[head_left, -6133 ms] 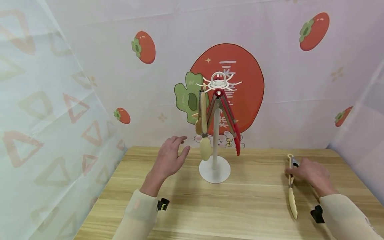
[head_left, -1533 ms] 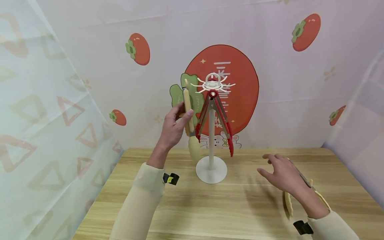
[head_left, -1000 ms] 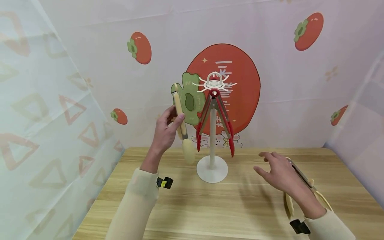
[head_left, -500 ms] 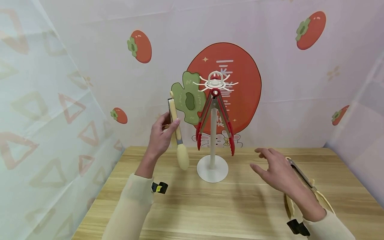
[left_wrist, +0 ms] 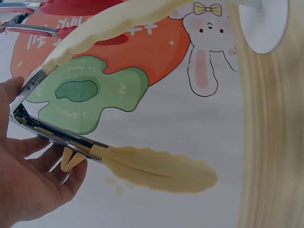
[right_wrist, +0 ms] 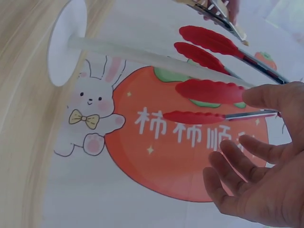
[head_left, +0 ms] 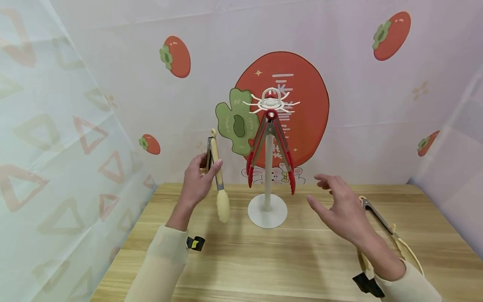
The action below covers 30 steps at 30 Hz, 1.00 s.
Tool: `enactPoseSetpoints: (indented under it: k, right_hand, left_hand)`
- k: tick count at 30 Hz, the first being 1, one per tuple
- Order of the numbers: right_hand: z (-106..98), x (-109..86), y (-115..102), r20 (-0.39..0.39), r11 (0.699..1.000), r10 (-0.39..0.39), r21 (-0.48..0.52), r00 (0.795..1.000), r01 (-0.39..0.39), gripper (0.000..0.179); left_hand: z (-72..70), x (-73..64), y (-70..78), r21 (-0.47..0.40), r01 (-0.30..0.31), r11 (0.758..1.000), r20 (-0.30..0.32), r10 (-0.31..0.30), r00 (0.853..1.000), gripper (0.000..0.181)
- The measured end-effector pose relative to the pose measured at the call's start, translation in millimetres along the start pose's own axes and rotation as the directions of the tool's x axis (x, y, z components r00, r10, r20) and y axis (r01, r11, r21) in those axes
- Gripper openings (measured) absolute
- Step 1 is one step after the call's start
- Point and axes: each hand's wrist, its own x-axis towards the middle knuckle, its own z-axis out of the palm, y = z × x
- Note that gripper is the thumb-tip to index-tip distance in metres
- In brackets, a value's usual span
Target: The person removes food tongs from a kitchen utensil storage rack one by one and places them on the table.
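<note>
In the head view, my left hand (head_left: 196, 180) grips cream-tipped kitchen tongs (head_left: 223, 205) in the air left of the white stand. The left wrist view shows these tongs (left_wrist: 161, 171) spread wide, thumb at one arm and fingers along the other. My right hand (head_left: 341, 209) hovers right of the stand, fingers loosely bent and holding nothing. Beneath its wrist, a second cream pair of tongs (head_left: 379, 216) lies on the table, partly hidden by the forearm. Red tongs (head_left: 292, 180) hang from the stand; the right wrist view shows several red tips (right_wrist: 209, 90).
The white stand (head_left: 258, 214) has a round base, a single pole and a ring of hooks (head_left: 271, 103) on top. It stands on a wooden table (head_left: 241, 268). A printed cloth wall (head_left: 354, 96) rises behind the table's back edge.
My left hand has taken the cream tongs off the stand and brought them left and down. My right hand has let go of the tongs on the table and moved left, lately upward too.
</note>
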Motion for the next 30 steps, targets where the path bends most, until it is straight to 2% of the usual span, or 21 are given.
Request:
enactPoseSetpoints:
  k: [7, 16, 22, 30]
  right_hand:
    - [0.3, 4.1, -6.7, -0.055, 1.000, -0.021, 0.012, 0.998, 0.021, 0.052]
    - [3.1, 10.6, -19.8, -0.074, 0.997, -0.007, 0.079, 0.997, 0.013, 0.055]
    - [6.2, 15.7, -26.1, -0.064, 0.995, 0.012, 0.104, 0.998, -0.006, 0.056]
    - [12.8, 19.3, -28.5, -0.069, 0.995, 0.034, 0.094, 0.997, -0.028, 0.060]
  left_hand:
    - [-1.0, -5.7, -7.4, 0.058, 0.047, 0.997, -0.003, -0.047, 0.999, 0.071]
    - [-5.7, -16.1, -16.0, 0.168, 0.094, 0.981, 0.010, -0.097, 0.995, 0.077]
    - [-9.3, -23.2, -25.6, 0.265, 0.108, 0.958, 0.013, -0.115, 0.993, 0.074]
    - [-15.0, -34.1, -41.6, 0.377, 0.189, 0.907, 0.015, -0.210, 0.978, 0.075]
